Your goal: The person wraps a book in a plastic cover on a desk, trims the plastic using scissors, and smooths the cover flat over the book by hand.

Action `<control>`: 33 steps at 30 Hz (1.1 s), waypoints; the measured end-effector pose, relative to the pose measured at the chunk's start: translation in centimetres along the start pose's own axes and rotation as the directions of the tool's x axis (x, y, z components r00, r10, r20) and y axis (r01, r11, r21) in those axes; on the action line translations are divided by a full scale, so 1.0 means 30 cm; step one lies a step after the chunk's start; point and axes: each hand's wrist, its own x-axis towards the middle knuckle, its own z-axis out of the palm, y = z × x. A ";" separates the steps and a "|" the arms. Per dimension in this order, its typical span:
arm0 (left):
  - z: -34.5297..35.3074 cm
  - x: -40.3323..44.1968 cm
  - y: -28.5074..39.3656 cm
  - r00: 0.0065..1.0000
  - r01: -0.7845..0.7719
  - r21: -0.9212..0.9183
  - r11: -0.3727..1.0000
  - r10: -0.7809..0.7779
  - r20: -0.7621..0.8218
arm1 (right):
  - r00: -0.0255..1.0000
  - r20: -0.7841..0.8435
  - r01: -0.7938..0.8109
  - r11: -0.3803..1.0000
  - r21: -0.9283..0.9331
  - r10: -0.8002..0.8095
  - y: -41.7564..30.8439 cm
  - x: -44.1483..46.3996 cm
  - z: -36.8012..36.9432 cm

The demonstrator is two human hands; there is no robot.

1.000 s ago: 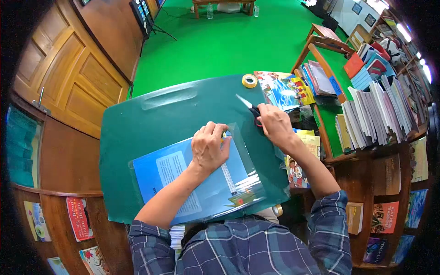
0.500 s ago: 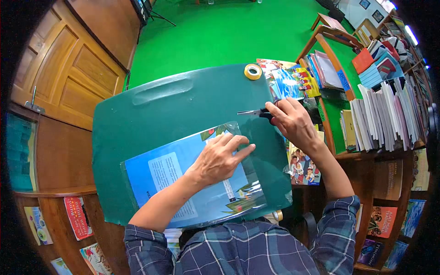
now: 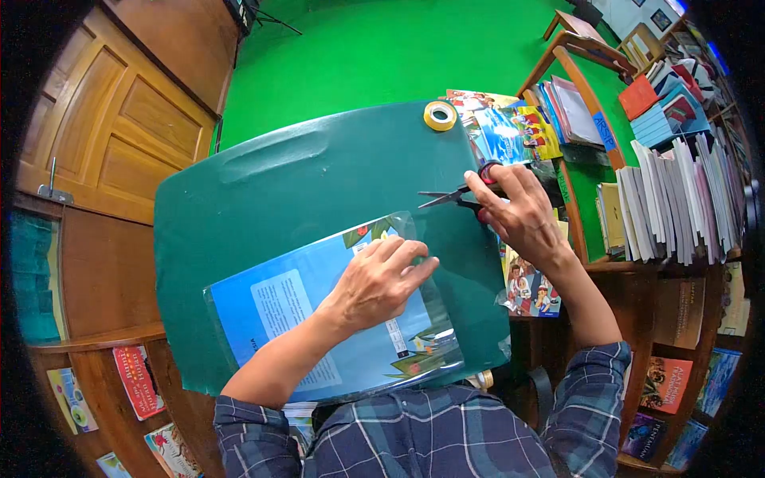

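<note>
A blue book [image 3: 275, 319] with printed text and leaf pictures lies on the green table [image 3: 263, 207]. Clear plastic film [image 3: 437, 319] extends past the book's right side. My left hand [image 3: 378, 280] rests on the book near its right part, fingers curled; what they press or hold, if anything, is hidden. In my right hand [image 3: 522, 211] are scissors [image 3: 453, 196] with dark blades and red-and-black handles. The blades are parted and point left, above the table and apart from the book.
A roll of tape [image 3: 440, 116] sits at the table's far right corner. Picture books [image 3: 510, 135] lie beyond its right edge. A wooden shelf with stacked white booklets [image 3: 673, 207] stands at right. Another tape roll [image 3: 484, 380] is by the near edge.
The scissors have opened from nearly closed blades, and my right hand has shifted slightly right. My left hand stays on the book almost unmoved.
</note>
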 end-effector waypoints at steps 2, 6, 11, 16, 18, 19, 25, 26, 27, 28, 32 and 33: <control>-0.006 -0.002 0.001 1.000 0.015 -0.012 1.000 -0.015 -0.016 | 0.999 -0.033 0.005 1.000 -0.026 -0.006 0.001 0.007 -0.005; -0.009 -0.004 0.002 0.999 0.023 -0.032 0.999 -0.024 -0.037 | 0.999 -0.032 0.041 0.998 -0.053 -0.042 0.002 0.004 0.005; -0.009 -0.005 0.004 0.997 0.024 -0.035 0.999 -0.027 -0.071 | 0.994 -0.021 0.109 0.990 -0.088 -0.111 -0.009 0.015 0.006; -0.002 -0.004 0.004 0.995 0.015 -0.050 0.999 -0.020 -0.097 | 0.990 -0.050 0.129 0.987 -0.100 -0.135 -0.027 0.027 0.015; 0.002 -0.003 0.003 0.994 0.009 -0.071 0.997 -0.017 -0.105 | 0.989 -0.075 0.121 0.989 -0.088 -0.128 -0.030 0.026 0.023; 0.003 -0.003 0.003 0.994 0.011 -0.072 0.997 -0.018 -0.104 | 0.989 -0.074 0.121 0.989 -0.087 -0.128 -0.029 0.025 0.026; -0.001 -0.003 0.000 0.997 0.010 -0.093 0.996 -0.017 -0.070 | 0.982 -0.103 0.150 0.985 -0.084 -0.159 -0.020 0.027 0.041; -0.001 -0.002 0.000 0.998 0.010 -0.096 0.995 -0.017 -0.068 | 0.976 -0.126 0.168 0.981 -0.095 -0.179 -0.018 0.029 0.044; -0.001 -0.002 -0.001 0.998 0.010 -0.100 0.995 -0.017 -0.067 | 0.969 -0.148 0.185 0.977 -0.106 -0.199 -0.016 0.032 0.047; 0.000 -0.002 -0.001 0.998 0.010 -0.103 0.995 -0.017 -0.066 | 0.961 -0.169 0.202 0.972 -0.118 -0.220 -0.014 0.033 0.050; 0.003 -0.003 -0.004 0.997 0.004 -0.119 0.993 -0.014 -0.082 | 0.954 -0.184 0.214 0.968 -0.134 -0.236 -0.008 0.036 0.063; 0.003 -0.003 -0.004 0.996 0.002 -0.125 0.992 -0.013 -0.088 | 0.952 -0.188 0.217 0.966 -0.139 -0.241 -0.007 0.035 0.067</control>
